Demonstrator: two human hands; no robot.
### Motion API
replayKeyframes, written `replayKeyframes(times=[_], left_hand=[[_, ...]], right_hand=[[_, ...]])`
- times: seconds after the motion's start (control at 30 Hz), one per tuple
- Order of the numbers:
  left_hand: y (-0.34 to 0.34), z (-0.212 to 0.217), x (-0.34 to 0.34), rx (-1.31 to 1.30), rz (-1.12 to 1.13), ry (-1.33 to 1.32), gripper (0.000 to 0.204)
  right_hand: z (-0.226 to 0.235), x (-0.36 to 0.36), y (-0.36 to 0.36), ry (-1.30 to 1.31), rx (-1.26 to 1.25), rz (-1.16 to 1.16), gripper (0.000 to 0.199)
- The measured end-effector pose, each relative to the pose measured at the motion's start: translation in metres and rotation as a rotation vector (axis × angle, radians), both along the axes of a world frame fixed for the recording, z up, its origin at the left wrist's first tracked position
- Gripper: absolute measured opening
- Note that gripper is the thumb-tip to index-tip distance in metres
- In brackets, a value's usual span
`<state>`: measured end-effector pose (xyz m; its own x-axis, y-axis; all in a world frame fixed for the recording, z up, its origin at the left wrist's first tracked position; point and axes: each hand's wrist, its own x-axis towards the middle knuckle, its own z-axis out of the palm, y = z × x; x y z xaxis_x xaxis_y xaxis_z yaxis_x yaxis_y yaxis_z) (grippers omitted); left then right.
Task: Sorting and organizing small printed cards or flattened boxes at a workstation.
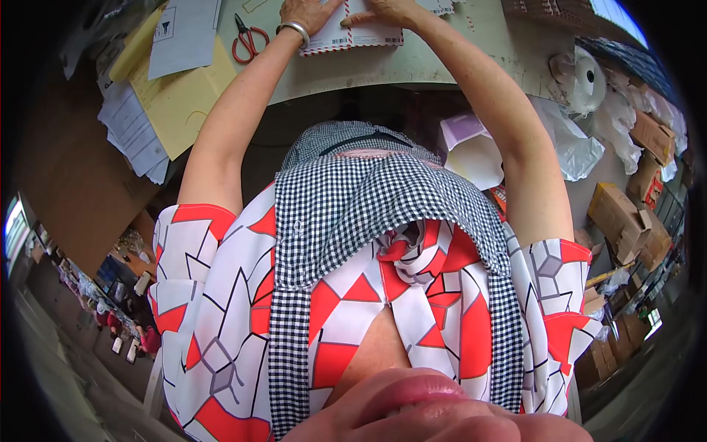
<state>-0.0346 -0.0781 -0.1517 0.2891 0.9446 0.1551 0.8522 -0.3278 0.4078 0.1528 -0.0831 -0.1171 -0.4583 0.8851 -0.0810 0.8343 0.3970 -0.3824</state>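
Note:
At the far side of the table, white printed sheets or cards (375, 35) with red-and-white striped edges lie under my hands; whether they form a stack or folded pieces I cannot tell. My left hand (309, 15), with a silver bangle at its wrist, rests flat on their left part, thumb stretched out. On the right part lies my right hand (389, 10), its thumb pointing inward along a striped strip. Both hands look open, though the picture's upper edge cuts off some fingers. Red-handled scissors (250, 43) lie left of my left wrist.
Left on the greenish table (412, 65) are white paper (182, 37) and yellow sheets (188, 103). Striped-edged material (549, 18) sits at the far right. A white roll (585, 77) and plastic bags (571, 140) are at the right edge, with cardboard boxes (622, 221) beyond.

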Motion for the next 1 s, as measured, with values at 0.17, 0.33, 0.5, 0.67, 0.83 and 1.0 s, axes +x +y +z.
replayKeyframes(times=[0.17,0.33,0.5,0.67,0.83,1.0], left_hand=[[0.002,0.003,0.002,-0.004,0.001,-0.008,0.038],[0.001,0.011,0.002,-0.043,0.033,-0.015,0.038],[0.002,0.013,0.007,-0.039,0.02,-0.008,0.039],[0.004,-0.002,0.0,-0.016,0.035,-0.003,0.041],[-0.001,0.019,0.007,-0.081,0.049,0.026,0.045],[-0.001,0.017,0.011,-0.07,0.054,0.01,0.046]], right_hand=[[0.001,0.0,0.003,-0.027,-0.029,-0.011,0.089],[0.018,0.006,0.006,0.126,-0.182,0.022,0.09],[-0.004,0.004,0.009,0.02,-0.058,-0.022,0.09],[-0.005,0.001,0.007,0.035,-0.057,-0.02,0.09],[-0.002,0.0,0.008,0.012,-0.08,-0.027,0.086],[-0.012,0.006,0.014,0.072,-0.108,-0.018,0.083]])
